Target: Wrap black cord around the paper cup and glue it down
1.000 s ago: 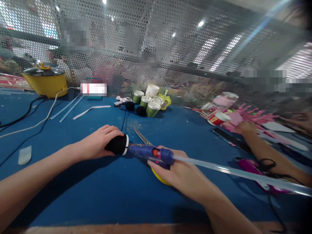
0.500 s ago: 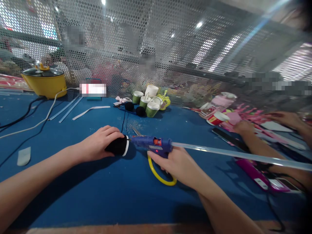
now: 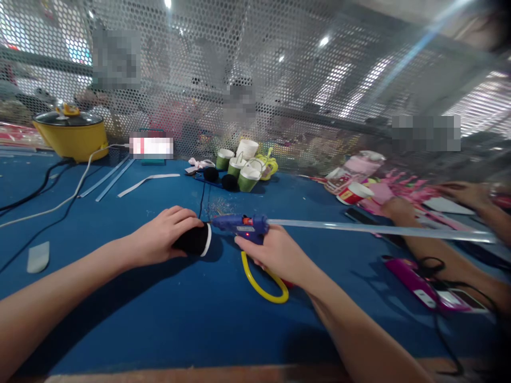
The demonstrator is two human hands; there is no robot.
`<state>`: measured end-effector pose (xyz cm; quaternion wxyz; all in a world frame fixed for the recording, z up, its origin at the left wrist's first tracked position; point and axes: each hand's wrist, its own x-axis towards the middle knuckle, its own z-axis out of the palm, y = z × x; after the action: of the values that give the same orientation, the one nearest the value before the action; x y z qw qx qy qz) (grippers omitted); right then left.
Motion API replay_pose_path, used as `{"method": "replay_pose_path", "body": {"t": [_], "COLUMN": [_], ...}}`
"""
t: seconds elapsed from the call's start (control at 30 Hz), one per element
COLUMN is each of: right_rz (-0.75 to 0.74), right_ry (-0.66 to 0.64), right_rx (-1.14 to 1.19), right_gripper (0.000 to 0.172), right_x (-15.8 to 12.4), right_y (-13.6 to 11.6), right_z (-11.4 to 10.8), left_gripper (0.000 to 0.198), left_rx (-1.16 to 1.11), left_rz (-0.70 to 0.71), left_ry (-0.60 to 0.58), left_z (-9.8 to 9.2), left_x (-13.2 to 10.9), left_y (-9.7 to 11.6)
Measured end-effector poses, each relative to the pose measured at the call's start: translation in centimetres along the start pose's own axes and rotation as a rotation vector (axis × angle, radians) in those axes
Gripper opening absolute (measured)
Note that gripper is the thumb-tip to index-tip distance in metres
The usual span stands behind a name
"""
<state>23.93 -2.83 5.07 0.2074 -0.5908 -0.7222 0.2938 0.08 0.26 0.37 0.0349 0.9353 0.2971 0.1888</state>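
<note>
My left hand (image 3: pixel 170 231) is wrapped over a black-covered paper cup (image 3: pixel 192 241) with a white rim. The cup lies on its side, rim facing right. In my right hand (image 3: pixel 277 250) is a blue hot glue gun (image 3: pixel 241 225), its small red light on. A long clear glue stick (image 3: pixel 359 227) runs out of its back to the right. The gun's tip is at the upper edge of the cup's rim; whether it touches cannot be made out. Under my right hand lie scissors with a yellow handle (image 3: pixel 259 290), their blades largely hidden.
Several green-wrapped cups (image 3: pixel 249 180) and black pompoms (image 3: pixel 230 182) stand behind. A yellow electric pot (image 3: pixel 72 139) and a lit phone (image 3: pixel 151 145) are at left, with cables across the blue table (image 3: pixel 159 324). At right are a co-worker's arms (image 3: pixel 423 234) and a purple power strip (image 3: pixel 419 282).
My right hand has shifted the glue gun slightly left and up, with the glue stick's rear end swinging upward. My left hand and the cup have hardly moved.
</note>
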Motion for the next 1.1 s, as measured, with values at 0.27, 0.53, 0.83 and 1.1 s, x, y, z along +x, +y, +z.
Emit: {"method": "replay_pose_path", "body": {"t": [0.27, 0.53, 0.83, 1.1], "right_rz": [0.033, 0.168, 0.014, -0.176], "right_ry": [0.049, 0.247, 0.326, -0.095], "right_rx": [0.242, 0.077, -0.087, 0.4], "right_gripper": [0.025, 0.032, 0.04, 0.033], "right_x": [1.9, 6.8, 6.5, 5.0], "right_y": [1.6, 6.5, 3.5, -2.2], "right_z": [-1.7, -1.6, -0.9, 3.7], "left_gripper": [0.057, 0.048, 0.047, 0.046], "left_rx": [-0.043, -0.091, -0.073, -0.097], "left_rz": [-0.062, -0.016, 0.007, 0.1], "left_ry": [-0.029, 0.011, 0.019, 0.062], "left_z": [-0.3, -0.4, -0.3, -0.3], "left_x": [0.0, -0.1, -0.1, -0.1], "left_y": [0.4, 0.3, 0.6, 1.6]}}
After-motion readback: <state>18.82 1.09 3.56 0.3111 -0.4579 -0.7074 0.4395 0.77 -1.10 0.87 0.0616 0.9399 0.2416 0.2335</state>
